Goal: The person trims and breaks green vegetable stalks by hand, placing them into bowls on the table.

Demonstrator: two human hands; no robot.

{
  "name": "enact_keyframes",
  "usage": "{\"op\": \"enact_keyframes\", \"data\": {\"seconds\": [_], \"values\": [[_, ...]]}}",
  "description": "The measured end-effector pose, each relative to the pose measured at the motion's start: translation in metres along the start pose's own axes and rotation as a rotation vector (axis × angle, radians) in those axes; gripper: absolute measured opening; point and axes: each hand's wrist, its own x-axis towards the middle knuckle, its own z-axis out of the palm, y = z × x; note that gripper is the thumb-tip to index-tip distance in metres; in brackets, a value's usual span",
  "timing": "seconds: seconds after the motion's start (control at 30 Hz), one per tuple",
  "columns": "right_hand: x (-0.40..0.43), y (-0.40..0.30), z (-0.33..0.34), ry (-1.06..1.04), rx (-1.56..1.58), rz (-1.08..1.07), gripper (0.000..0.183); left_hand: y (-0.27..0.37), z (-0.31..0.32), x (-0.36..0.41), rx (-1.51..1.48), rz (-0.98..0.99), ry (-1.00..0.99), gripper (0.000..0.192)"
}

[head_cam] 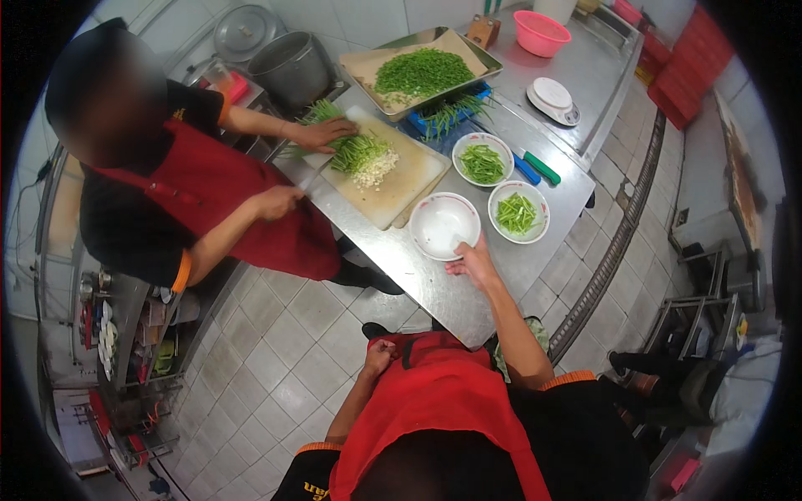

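Observation:
My right hand (pixel 474 263) grips the near rim of a white bowl (pixel 443 224), which holds almost nothing but small specks. Against my red apron, my left hand (pixel 381 357) rests with its fingers curled; no object shows in it. Two white bowls of cut green stalks, one farther off (pixel 483 164) and one to the right (pixel 518 213), stand beside the held bowl. Behind them lie a blue-handled tool (pixel 526 169) and a green-handled tool (pixel 542 168). Chopped scallions (pixel 363 156) cover part of a cutting board (pixel 401 191) to the left.
A co-worker (pixel 225 181) stands at the left, one hand on the scallions, the other by a blade. Beyond the board are a metal tray (pixel 495 66) of chopped greens, a blue container (pixel 418 123), a large pot (pixel 293 72), a kitchen scale (pixel 554 101) and a pink basin (pixel 542 34).

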Motion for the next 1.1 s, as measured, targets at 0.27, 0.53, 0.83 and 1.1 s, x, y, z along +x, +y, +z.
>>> {"op": "enact_keyframes", "data": {"seconds": [0.27, 0.53, 0.83, 1.1], "values": [[0.024, -0.027, 0.062, -0.055, 0.001, -0.005, 0.061, 0.001, -0.002, -0.009, 0.061, 0.021, 0.019, 0.006], [0.046, -0.032, 0.102, -0.055, -0.103, 0.024, 0.061, -0.012, -0.006, -0.008, -0.194, 0.006, 0.028, 0.006], [0.026, -0.03, 0.082, 0.021, -0.135, 0.039, 0.058, -0.011, -0.005, -0.014, -0.211, 0.011, 0.022, 0.005], [-0.05, 0.012, 0.02, 0.063, -0.118, 0.144, 0.055, 0.001, -0.001, -0.015, -0.001, 0.083, 0.073, 0.008]]}}
